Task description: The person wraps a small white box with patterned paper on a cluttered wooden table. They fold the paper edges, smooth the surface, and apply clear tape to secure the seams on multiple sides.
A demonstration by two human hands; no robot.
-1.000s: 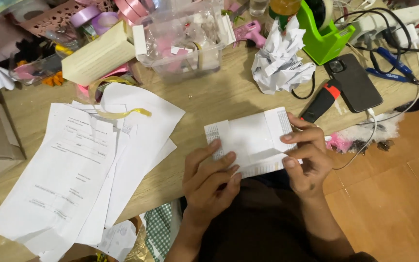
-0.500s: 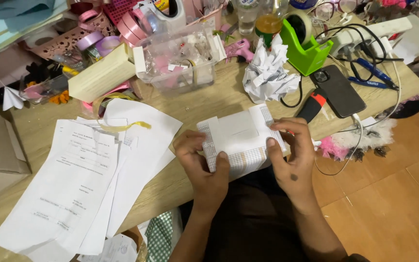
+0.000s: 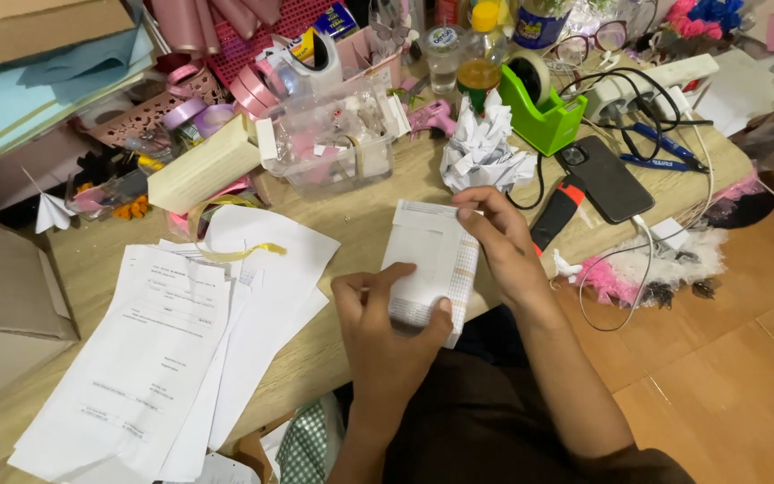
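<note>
Both hands hold one folded sheet of white paper (image 3: pixel 430 264) upright over the near edge of the wooden desk (image 3: pixel 365 211), just right of the frame's centre. The left hand (image 3: pixel 387 327) is closed on its lower end, thumb pressed across the bottom front and fingers wrapped behind; the right hand (image 3: pixel 503 242) pinches its upper right corner between fingertips and thumb. The folded sheet shows a grid-printed strip down its right edge and along its bottom. Going from the left of the frame: a brown cardboard box (image 3: pixel 6 309) sits at the far left edge, and beside it a loose stack of printed white pages (image 3: pixel 150 358) fans over the lower left of the desk, with a curl of yellow ribbon (image 3: pixel 226 251) lying on its top. Above those, in the upper left, are rolls of pink and lilac ribbon (image 3: pixel 212 103) and a cream rectangular box (image 3: pixel 203 166). At upper centre stands a clear plastic container (image 3: pixel 338 134) of small craft pieces. Just above the right hand lies a crumpled ball of white paper (image 3: pixel 481 152), close to the fingertips but apart from them. Right of it are a green tape dispenser (image 3: pixel 544 112), then a black smartphone (image 3: pixel 604 177) lying flat with a cable running from it, and a white power strip (image 3: pixel 651 81) in the upper right. Pink and white fluffy trim (image 3: pixel 665 269) hangs off the desk's right edge above the wooden floor (image 3: pixel 727 385).
</note>
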